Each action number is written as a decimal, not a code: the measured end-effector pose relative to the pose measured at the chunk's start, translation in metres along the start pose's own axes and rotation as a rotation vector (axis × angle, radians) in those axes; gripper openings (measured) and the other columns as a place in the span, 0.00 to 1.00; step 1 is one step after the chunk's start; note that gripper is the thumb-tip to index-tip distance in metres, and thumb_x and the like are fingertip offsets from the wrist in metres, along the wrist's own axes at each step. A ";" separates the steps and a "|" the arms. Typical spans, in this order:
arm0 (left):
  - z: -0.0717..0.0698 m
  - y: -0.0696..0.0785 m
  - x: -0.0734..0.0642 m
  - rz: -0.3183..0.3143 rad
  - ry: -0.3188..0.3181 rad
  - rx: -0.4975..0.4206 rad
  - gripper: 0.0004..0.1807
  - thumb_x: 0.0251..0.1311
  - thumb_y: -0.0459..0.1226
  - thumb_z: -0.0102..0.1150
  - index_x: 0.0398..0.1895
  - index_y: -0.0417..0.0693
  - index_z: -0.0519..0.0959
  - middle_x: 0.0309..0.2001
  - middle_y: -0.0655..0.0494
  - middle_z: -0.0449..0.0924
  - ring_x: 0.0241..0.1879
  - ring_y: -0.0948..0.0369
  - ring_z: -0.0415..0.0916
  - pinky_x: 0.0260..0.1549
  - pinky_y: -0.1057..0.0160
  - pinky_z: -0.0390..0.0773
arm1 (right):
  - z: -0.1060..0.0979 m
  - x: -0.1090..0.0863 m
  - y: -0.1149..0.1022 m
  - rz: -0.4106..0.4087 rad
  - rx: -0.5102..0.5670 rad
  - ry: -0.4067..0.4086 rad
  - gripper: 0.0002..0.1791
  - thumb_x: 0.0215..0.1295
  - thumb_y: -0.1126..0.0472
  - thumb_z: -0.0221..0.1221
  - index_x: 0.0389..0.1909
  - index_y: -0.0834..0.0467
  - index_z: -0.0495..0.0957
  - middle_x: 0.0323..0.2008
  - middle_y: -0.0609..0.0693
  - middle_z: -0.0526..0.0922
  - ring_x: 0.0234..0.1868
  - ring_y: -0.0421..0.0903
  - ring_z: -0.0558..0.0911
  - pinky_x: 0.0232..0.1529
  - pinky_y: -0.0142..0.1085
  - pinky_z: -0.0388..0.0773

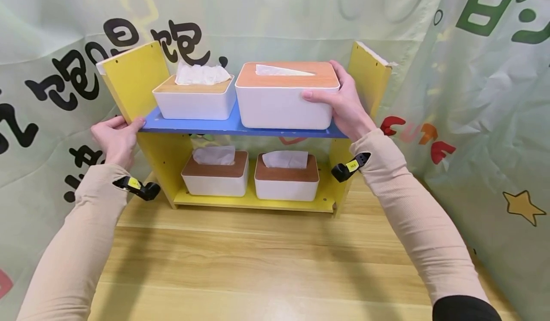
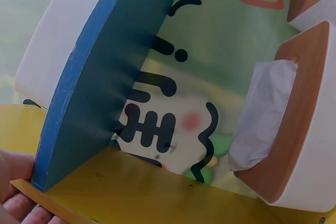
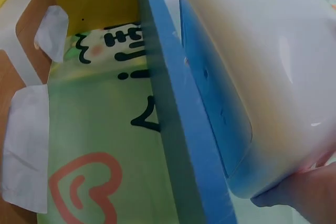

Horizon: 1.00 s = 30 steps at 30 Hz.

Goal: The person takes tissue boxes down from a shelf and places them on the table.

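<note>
My right hand (image 1: 351, 105) grips the right end of a large white tissue box (image 1: 281, 107) with a wood-coloured lid, thumb on its front and fingers behind. The box is over the right half of a blue shelf board (image 1: 189, 126); whether its underside (image 3: 215, 93) touches the board I cannot tell. A smaller tissue box (image 1: 193, 103) with a light wooden lid and a raised tissue stands to its left. My left hand (image 1: 115, 139) holds the left side of the yellow-and-blue shelf (image 1: 131, 80), thumb at the blue board's front end and fingers around the yellow panel.
Two tissue boxes with brown lids, one left (image 1: 215, 183) and one right (image 1: 285, 189), stand on the yellow lower shelf (image 1: 215, 201). A wood-grain table (image 1: 240, 263) lies in front. Printed cloth (image 1: 464, 120) hangs behind and at both sides.
</note>
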State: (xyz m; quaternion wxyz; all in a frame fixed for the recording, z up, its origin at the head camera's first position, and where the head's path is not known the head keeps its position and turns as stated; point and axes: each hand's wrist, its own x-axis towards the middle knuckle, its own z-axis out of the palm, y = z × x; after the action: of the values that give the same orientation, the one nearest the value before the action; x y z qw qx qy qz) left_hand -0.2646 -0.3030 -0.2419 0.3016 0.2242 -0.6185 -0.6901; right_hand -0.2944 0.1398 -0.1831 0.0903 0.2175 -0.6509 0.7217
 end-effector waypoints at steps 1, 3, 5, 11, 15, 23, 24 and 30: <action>0.000 0.000 0.000 0.000 0.000 -0.003 0.14 0.50 0.30 0.75 0.29 0.58 0.80 0.22 0.70 0.79 0.28 0.75 0.80 0.44 0.76 0.79 | 0.000 -0.002 -0.001 0.003 0.004 0.000 0.39 0.50 0.68 0.70 0.64 0.54 0.66 0.55 0.50 0.73 0.61 0.50 0.72 0.61 0.43 0.70; 0.000 0.000 -0.001 -0.002 0.002 -0.015 0.14 0.50 0.29 0.75 0.28 0.58 0.81 0.22 0.69 0.79 0.28 0.74 0.80 0.42 0.77 0.79 | 0.001 -0.004 -0.004 0.005 0.008 0.000 0.39 0.50 0.68 0.70 0.65 0.54 0.66 0.56 0.51 0.73 0.61 0.51 0.71 0.61 0.43 0.70; 0.000 0.000 -0.001 -0.001 0.003 -0.003 0.14 0.50 0.30 0.75 0.28 0.58 0.80 0.23 0.69 0.79 0.28 0.74 0.80 0.43 0.77 0.79 | 0.002 -0.007 -0.006 0.005 0.011 0.000 0.40 0.51 0.68 0.70 0.65 0.54 0.65 0.56 0.51 0.73 0.61 0.51 0.71 0.61 0.43 0.70; 0.000 0.000 -0.001 0.002 0.005 0.035 0.14 0.51 0.31 0.75 0.30 0.59 0.80 0.26 0.70 0.78 0.30 0.75 0.79 0.50 0.74 0.79 | 0.002 -0.014 -0.011 0.024 0.033 0.008 0.42 0.51 0.69 0.68 0.69 0.52 0.63 0.58 0.51 0.71 0.63 0.51 0.69 0.61 0.43 0.69; 0.000 0.001 -0.001 -0.003 0.006 0.009 0.14 0.50 0.30 0.75 0.28 0.59 0.80 0.25 0.69 0.79 0.29 0.74 0.79 0.47 0.75 0.79 | 0.002 -0.019 -0.013 0.026 0.046 0.012 0.43 0.52 0.70 0.68 0.69 0.52 0.63 0.58 0.51 0.71 0.63 0.52 0.69 0.60 0.43 0.68; 0.000 0.002 -0.002 -0.009 0.009 0.016 0.13 0.50 0.30 0.75 0.29 0.59 0.83 0.23 0.70 0.79 0.29 0.74 0.80 0.46 0.76 0.79 | 0.000 -0.031 -0.018 0.050 0.054 0.004 0.47 0.54 0.70 0.66 0.74 0.52 0.57 0.61 0.51 0.70 0.64 0.52 0.69 0.61 0.43 0.70; 0.000 0.002 -0.002 -0.010 0.010 0.018 0.13 0.50 0.30 0.75 0.29 0.59 0.83 0.24 0.70 0.79 0.29 0.74 0.80 0.47 0.75 0.79 | 0.000 -0.033 -0.019 0.055 0.052 0.002 0.48 0.54 0.69 0.66 0.75 0.52 0.56 0.62 0.51 0.70 0.64 0.52 0.69 0.61 0.43 0.70; 0.000 0.001 -0.002 -0.007 0.014 -0.001 0.13 0.50 0.29 0.75 0.28 0.58 0.82 0.24 0.69 0.79 0.29 0.74 0.79 0.46 0.76 0.79 | 0.000 -0.043 -0.022 0.059 0.056 -0.002 0.50 0.54 0.71 0.65 0.77 0.52 0.52 0.65 0.51 0.68 0.66 0.51 0.68 0.62 0.42 0.70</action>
State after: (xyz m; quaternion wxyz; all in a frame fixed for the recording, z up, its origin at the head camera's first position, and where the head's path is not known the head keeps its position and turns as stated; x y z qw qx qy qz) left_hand -0.2629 -0.3016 -0.2406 0.3035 0.2311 -0.6154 -0.6897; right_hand -0.2470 0.1495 -0.1814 0.0620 0.2015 -0.6367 0.7417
